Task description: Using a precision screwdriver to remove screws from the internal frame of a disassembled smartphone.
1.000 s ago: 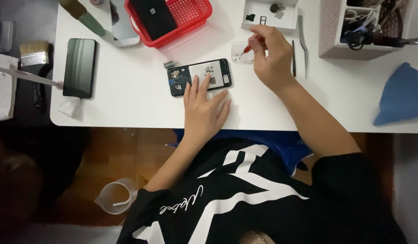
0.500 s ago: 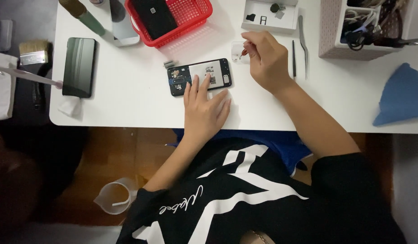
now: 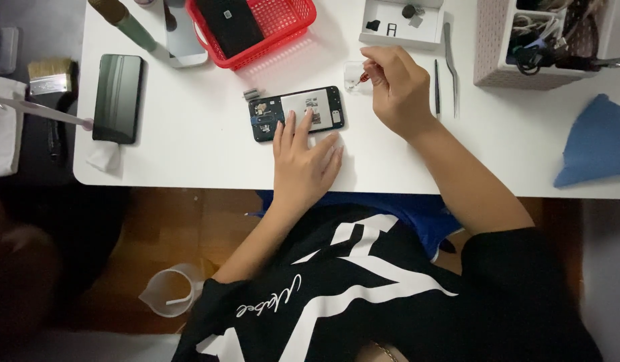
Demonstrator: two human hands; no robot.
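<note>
Opened phone (image 3: 296, 112): laid back-up on white table (image 3: 189, 154), just below red basket (image 3: 283, 27). Left hand (image 3: 303, 161): spread flat, fingers pressed on the phone's lower edge, nothing gripped. Right hand (image 3: 397, 87): closed in a pinch on a small red-handled tool (image 3: 361, 79), tip held over a small clear dish (image 3: 353, 74) beside the phone. Tweezers (image 3: 451, 60): laid right of that hand. Second phone (image 3: 117, 98): far left.

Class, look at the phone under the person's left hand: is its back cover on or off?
Off: the phone lies with its inner parts exposed, left hand resting on it.
</note>
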